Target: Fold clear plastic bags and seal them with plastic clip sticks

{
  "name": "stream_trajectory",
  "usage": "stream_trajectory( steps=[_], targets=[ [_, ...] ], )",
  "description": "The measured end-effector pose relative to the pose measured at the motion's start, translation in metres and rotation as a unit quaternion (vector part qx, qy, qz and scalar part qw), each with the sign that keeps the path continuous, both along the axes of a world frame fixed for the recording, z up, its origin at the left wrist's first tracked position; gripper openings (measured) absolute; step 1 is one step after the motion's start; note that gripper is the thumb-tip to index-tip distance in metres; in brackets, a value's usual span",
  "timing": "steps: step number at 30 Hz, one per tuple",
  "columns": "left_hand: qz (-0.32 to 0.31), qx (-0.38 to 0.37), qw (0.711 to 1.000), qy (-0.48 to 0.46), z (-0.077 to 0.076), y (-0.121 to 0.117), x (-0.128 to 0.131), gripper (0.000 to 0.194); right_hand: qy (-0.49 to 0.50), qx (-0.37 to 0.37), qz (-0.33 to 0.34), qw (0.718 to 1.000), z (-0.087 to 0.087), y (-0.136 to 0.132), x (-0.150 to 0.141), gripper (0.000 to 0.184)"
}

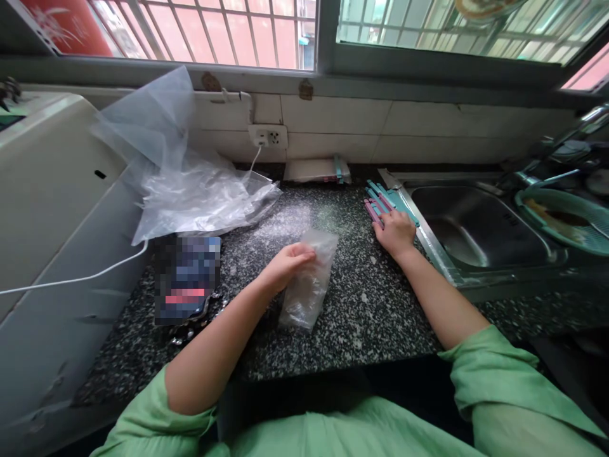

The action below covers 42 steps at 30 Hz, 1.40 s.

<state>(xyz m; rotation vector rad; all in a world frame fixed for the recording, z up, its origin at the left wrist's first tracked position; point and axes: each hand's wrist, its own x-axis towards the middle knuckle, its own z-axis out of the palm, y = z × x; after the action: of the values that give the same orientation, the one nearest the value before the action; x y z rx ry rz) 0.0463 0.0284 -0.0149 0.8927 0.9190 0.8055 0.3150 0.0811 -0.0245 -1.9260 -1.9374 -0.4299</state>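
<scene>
My left hand [291,261] pinches the upper part of a small clear plastic bag [307,295], thumb on top. The bag is flat and crinkled and hangs toward the counter's front edge. To the right, my right hand [396,232] is on a pile of slim pink and teal plastic sealing clips [379,195] beside the sink. Its fingers are curled over the near end of the pile, and the fingertips are partly hidden among the clips.
A large heap of clear plastic bags [190,197] lies at the left, behind a blurred-out phone [190,279]. A clipped packet [316,170] rests against the tiled wall under a socket [269,136]. At the right are the steel sink [471,222] and a green basket [571,219].
</scene>
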Motion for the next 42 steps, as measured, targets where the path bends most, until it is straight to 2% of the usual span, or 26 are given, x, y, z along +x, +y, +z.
stream_trajectory(
  steps=[4,9,15,18,22,26,30,35,42],
  targets=[
    [-0.029,-0.005,0.999,0.016,-0.001,-0.003,-0.001,0.034,-0.059,0.015,0.001,0.998,-0.003,0.000,-0.002,0.019],
    [0.000,0.000,1.000,0.026,-0.003,-0.006,-0.010,0.034,-0.065,-0.019,0.031,0.997,0.000,-0.006,-0.011,0.020],
    [0.006,-0.006,1.000,0.027,-0.005,-0.009,-0.015,0.032,-0.056,-0.060,-0.021,0.996,0.005,-0.010,-0.016,0.030],
    [0.000,-0.032,0.999,0.025,-0.007,-0.008,-0.014,0.028,-0.061,-0.085,-0.030,0.994,0.005,-0.010,-0.017,0.028],
    [-0.006,-0.053,0.999,0.011,-0.006,-0.006,-0.013,0.024,-0.067,-0.075,-0.023,0.995,0.005,-0.011,-0.020,0.026],
    [0.010,-0.063,0.998,-0.009,-0.002,-0.006,-0.013,0.025,-0.037,-0.036,0.028,0.998,0.008,-0.020,-0.028,0.027],
    [0.033,-0.074,0.997,-0.015,0.000,-0.006,-0.013,0.030,0.005,0.000,0.114,0.994,0.015,-0.039,-0.044,0.029],
    [0.055,-0.065,0.996,-0.015,-0.001,-0.005,-0.014,0.026,0.055,0.022,0.216,0.975,0.024,-0.063,-0.060,0.030],
    [0.025,-0.023,0.999,-0.021,-0.001,-0.006,-0.017,0.027,0.061,0.094,0.318,0.941,0.024,-0.074,-0.066,0.019]
  ],
)
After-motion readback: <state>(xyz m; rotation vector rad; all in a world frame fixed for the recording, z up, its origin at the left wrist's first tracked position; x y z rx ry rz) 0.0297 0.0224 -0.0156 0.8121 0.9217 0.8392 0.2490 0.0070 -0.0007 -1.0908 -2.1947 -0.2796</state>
